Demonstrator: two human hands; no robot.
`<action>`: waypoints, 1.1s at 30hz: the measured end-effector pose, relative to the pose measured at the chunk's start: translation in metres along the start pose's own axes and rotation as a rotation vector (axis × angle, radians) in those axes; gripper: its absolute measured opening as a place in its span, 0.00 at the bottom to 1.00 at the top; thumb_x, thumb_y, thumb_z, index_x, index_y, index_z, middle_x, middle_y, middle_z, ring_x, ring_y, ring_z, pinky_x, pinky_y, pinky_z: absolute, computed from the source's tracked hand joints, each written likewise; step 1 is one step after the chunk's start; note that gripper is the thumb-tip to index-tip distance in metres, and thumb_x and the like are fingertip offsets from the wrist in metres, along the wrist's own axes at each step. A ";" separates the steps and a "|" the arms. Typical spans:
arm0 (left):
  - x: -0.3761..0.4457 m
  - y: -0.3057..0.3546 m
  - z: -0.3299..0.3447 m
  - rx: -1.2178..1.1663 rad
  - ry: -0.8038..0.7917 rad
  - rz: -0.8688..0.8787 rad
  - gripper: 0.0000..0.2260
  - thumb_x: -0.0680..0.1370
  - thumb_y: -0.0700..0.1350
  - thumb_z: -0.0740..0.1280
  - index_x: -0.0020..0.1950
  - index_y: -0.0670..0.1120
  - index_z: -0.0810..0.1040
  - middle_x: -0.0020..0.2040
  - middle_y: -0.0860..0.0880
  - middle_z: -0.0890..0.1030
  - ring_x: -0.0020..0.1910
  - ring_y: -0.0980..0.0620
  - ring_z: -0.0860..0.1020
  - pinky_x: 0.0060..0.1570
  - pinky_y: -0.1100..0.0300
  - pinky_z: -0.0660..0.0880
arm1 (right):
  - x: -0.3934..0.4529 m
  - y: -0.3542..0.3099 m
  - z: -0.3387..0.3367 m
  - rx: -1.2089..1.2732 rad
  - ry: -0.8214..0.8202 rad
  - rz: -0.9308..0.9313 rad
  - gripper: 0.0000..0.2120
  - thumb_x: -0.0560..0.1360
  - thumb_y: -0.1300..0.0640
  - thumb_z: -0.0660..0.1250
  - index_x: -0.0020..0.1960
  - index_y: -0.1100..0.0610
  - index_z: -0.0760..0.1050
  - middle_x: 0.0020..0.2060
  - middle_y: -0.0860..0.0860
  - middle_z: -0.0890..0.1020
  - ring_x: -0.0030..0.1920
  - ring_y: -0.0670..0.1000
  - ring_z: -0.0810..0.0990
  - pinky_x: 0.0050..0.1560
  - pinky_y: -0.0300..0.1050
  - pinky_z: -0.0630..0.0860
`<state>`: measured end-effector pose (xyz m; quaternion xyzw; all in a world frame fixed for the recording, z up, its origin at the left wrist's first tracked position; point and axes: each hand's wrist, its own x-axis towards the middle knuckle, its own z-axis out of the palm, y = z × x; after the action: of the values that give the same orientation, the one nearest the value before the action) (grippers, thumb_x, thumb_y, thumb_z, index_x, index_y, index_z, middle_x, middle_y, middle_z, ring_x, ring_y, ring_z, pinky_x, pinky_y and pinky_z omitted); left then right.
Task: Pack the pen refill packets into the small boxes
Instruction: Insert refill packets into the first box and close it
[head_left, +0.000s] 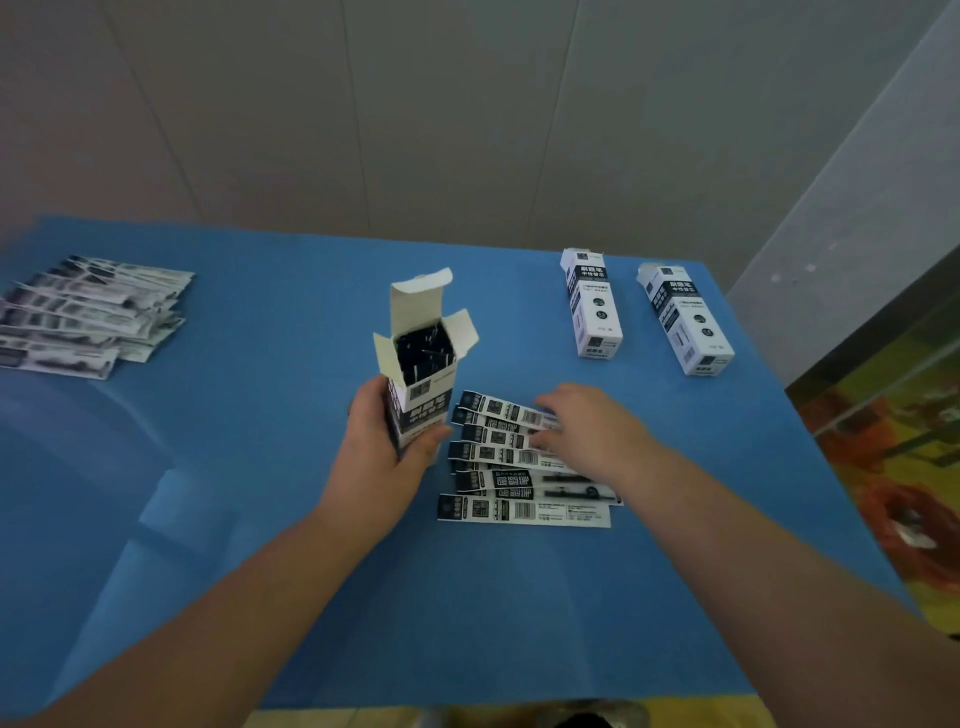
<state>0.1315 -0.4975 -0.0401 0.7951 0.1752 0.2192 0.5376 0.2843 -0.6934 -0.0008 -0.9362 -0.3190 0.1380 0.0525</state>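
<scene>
My left hand (387, 441) grips a small white and black box (422, 364) that stands upright on the blue table (270, 467). Its top flaps are open and dark refills show inside. Just right of it, several pen refill packets (511, 486) lie fanned out flat. My right hand (587, 423) rests palm down on the upper packets of that fan, fingers spread. I cannot tell whether it has hold of one.
A second pile of refill packets (83, 317) lies at the far left. Two closed boxes (592, 304) (685, 319) lie flat at the back right. The table's right edge drops to a patterned floor (893, 441). A wall stands behind.
</scene>
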 end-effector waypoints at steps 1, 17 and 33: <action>0.000 0.000 0.000 0.005 0.000 -0.004 0.26 0.76 0.49 0.74 0.54 0.77 0.63 0.61 0.56 0.76 0.56 0.72 0.75 0.47 0.81 0.70 | 0.001 -0.001 0.000 -0.008 0.002 -0.004 0.15 0.78 0.47 0.70 0.59 0.55 0.79 0.52 0.51 0.78 0.57 0.55 0.77 0.54 0.50 0.76; -0.003 0.000 0.000 0.043 0.003 0.001 0.26 0.76 0.50 0.73 0.53 0.79 0.62 0.61 0.56 0.76 0.57 0.72 0.74 0.45 0.78 0.72 | -0.001 -0.008 -0.026 -0.106 -0.007 0.000 0.08 0.76 0.56 0.65 0.40 0.56 0.79 0.34 0.53 0.80 0.36 0.55 0.79 0.31 0.44 0.71; -0.003 -0.003 0.001 0.012 0.002 0.031 0.22 0.77 0.45 0.74 0.56 0.66 0.65 0.59 0.49 0.76 0.53 0.71 0.76 0.47 0.78 0.71 | -0.034 -0.015 -0.102 0.630 0.139 -0.044 0.04 0.73 0.54 0.77 0.46 0.52 0.84 0.39 0.46 0.88 0.39 0.47 0.87 0.46 0.51 0.85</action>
<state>0.1292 -0.4993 -0.0436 0.8008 0.1649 0.2272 0.5290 0.2790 -0.7033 0.1075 -0.8740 -0.2763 0.1645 0.3643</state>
